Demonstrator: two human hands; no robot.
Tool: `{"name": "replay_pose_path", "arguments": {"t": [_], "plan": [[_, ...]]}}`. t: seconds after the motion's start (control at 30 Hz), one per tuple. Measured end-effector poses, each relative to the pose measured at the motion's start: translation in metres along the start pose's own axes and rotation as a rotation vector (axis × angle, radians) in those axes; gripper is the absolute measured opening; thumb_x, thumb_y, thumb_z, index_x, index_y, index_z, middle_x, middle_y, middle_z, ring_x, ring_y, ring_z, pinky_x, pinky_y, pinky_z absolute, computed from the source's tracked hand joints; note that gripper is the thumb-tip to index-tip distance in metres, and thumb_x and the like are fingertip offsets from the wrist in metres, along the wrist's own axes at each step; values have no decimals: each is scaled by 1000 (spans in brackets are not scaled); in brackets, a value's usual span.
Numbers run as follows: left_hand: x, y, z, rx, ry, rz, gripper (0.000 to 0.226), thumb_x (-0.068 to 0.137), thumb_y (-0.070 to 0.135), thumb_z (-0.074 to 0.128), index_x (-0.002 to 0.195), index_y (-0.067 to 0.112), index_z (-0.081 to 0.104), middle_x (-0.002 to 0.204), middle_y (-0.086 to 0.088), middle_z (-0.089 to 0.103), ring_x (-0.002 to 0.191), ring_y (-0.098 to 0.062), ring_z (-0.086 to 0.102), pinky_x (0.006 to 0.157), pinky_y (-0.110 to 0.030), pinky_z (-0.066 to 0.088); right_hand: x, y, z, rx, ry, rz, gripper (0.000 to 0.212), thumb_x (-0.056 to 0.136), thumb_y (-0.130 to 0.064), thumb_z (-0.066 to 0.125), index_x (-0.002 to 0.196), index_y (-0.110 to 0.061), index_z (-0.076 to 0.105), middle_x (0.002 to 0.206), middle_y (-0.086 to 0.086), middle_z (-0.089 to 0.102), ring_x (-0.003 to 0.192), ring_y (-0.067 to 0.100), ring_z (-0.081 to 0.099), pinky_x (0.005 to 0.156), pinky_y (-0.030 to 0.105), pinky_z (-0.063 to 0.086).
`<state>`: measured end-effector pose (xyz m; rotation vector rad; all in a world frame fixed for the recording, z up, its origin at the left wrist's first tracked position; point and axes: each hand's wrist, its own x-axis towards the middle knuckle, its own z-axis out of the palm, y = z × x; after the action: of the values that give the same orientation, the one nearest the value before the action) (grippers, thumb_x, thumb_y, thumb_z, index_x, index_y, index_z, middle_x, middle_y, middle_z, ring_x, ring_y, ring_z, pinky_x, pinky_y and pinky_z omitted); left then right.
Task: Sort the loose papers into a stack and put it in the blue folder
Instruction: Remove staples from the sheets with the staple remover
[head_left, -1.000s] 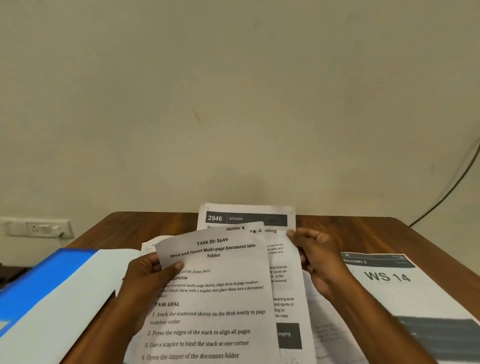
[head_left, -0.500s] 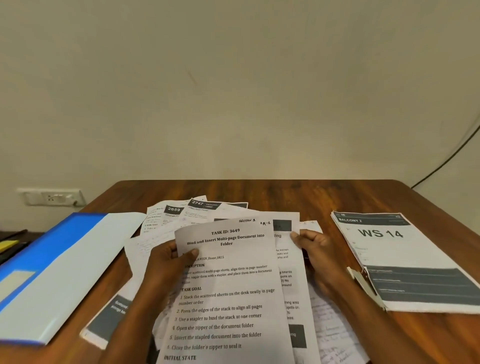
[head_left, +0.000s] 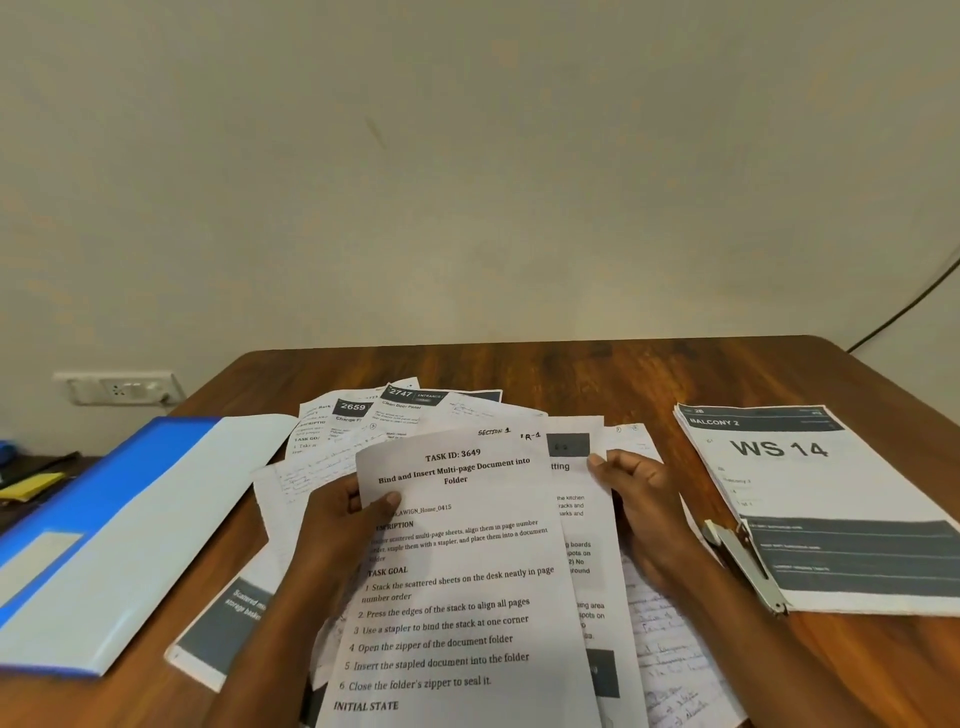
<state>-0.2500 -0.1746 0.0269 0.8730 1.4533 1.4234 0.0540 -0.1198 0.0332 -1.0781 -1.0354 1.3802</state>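
My left hand (head_left: 340, 525) grips a printed sheet headed "TASK ID: 3649" (head_left: 467, 597) by its left edge, thumb on top. My right hand (head_left: 644, 514) holds the right edge of a second printed sheet (head_left: 584, 525) lying just behind the first. Under both, several loose papers (head_left: 395, 415) lie fanned out on the wooden table (head_left: 571, 374). The blue folder (head_left: 119, 519) lies to the left, with a white sheet on its top face.
A stapled "WS 14" packet (head_left: 810, 499) lies at the right, with a silver stapler (head_left: 743, 564) resting at its left edge. A wall socket (head_left: 122, 387) sits behind the table's left corner. A yellow item (head_left: 31, 486) lies off the table at far left.
The view has tilted down, so more of the table and fanned papers shows. Both hands keep their hold on the two sheets, which have lowered toward the pile.
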Motion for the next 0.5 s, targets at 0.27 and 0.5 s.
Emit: {"name": "replay_pose_path", "arguments": {"t": [0.27,0.5], "plan": [[-5,3,27,52,-62,72,31,93,5,76,119,20,69,108,-8,81,97,-32,79,88,-57,62,-6,0,2,-8,-53,-28,19,104,-18,59,108,-9,75,111,19,78,92,34,76,81,46,62],[-19,1,56,209,58,208,19,94,26,77,106,26,62,104,3,80,85,-15,79,76,-42,67,-13,-9,14,-165,-48,-138,21,105,-37,52,113,-23,65,112,-12,68,102,20,68,95,34,40]]}}
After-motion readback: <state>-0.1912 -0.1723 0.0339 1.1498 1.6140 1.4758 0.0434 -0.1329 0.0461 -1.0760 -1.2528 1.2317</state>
